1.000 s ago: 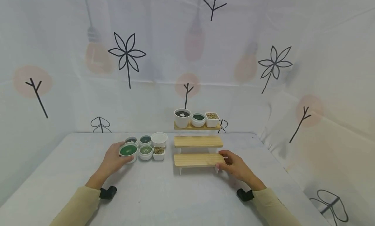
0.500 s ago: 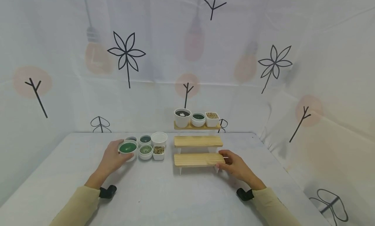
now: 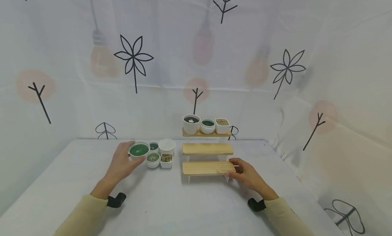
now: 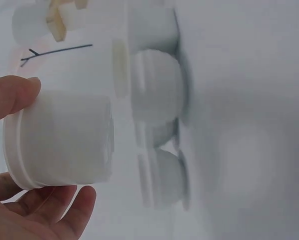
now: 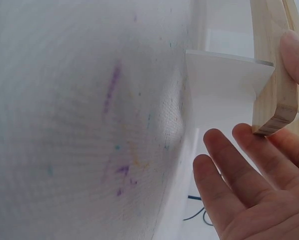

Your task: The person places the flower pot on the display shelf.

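My left hand (image 3: 120, 164) grips a round white pot (image 3: 139, 150) with a green top, thumb on one side and fingers on the other. In the left wrist view this pot (image 4: 64, 140) is clear of the table, its base apart from the white pots (image 4: 157, 85) standing beyond. My right hand (image 3: 246, 174) holds the right end of the lowest step of a three-tier wooden stand (image 3: 208, 168). In the right wrist view the thumb lies against one side of the board (image 5: 277, 107), the index finger is at its other side, and the remaining fingers stretch out below.
On the top step stand a white pot with a dark top (image 3: 191, 125), a small green-topped pot (image 3: 208, 127) and a square pot of grains (image 3: 222, 127). Left of the stand are a white bowl (image 3: 166, 146), a pale-green-topped pot (image 3: 153, 160) and another square pot (image 3: 166, 161).
My left hand has lifted the green-topped pot and moved it slightly up and right; it now overlaps the pots behind. The right hand keeps its place on the stand.
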A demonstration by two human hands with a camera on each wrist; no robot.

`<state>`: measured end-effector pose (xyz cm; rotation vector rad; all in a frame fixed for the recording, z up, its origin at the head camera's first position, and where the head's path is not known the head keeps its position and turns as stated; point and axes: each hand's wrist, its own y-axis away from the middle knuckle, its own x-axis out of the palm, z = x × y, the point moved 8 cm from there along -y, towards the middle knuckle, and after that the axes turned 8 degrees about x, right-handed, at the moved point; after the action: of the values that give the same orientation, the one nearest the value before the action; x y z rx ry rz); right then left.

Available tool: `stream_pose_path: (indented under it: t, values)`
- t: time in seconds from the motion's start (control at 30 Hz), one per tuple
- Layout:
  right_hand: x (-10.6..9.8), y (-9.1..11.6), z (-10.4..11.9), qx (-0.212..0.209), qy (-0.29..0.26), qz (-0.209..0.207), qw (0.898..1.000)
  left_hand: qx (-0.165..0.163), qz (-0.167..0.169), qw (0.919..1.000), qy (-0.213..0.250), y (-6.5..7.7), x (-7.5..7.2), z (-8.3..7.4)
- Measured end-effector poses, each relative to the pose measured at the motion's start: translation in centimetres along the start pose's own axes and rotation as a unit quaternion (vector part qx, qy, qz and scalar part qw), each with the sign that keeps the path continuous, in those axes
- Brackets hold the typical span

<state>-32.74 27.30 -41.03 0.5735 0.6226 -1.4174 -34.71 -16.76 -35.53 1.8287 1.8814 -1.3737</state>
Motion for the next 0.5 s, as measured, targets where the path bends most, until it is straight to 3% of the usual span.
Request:
stream_pose_path:
  t: [0.23, 0.5]
  values:
    - [-0.1, -0.1, 0.0, 0.000, 0.002, -0.003, 1.000, 0.052, -0.017, 0.9982, 0.025, -0.4, 0.4, -3.4]
    - [0.0, 0.0, -0.1, 0.013, -0.006, -0.001, 1.000, 0.128, -0.021, 0.9908, 0.039, -1.1, 2.0, -8.2]
